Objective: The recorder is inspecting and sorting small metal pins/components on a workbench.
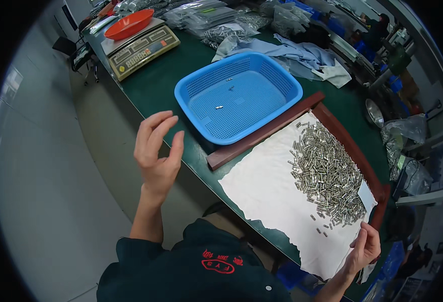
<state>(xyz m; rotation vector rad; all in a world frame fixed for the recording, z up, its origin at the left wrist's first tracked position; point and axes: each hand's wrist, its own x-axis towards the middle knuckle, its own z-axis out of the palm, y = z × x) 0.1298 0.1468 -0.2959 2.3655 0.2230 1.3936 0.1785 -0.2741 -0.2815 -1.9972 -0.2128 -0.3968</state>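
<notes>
Metal pins, short and silvery, lie heaped loose on a white cloth toward the right of my tabletop, a few strays near the heap's lower edge. My right hand is at the cloth's right edge, just below a pale card lying beside the heap; thumb and fingers narrow, close together, but I cannot tell whether they pinch the cloth. My left hand is raised left of the tabletop's near edge, thumb well apart from the curled fingers, nothing visible between them, well apart from the pins.

Dark red bar runs between the cloth and a blue perforated basket; second reddish bar borders the heap's far right side. Basket has a few small pieces on its bottom, too small to identify. Behind it, light blue fabric and clear plastic bags. Far left: scale carrying an orange tray.
</notes>
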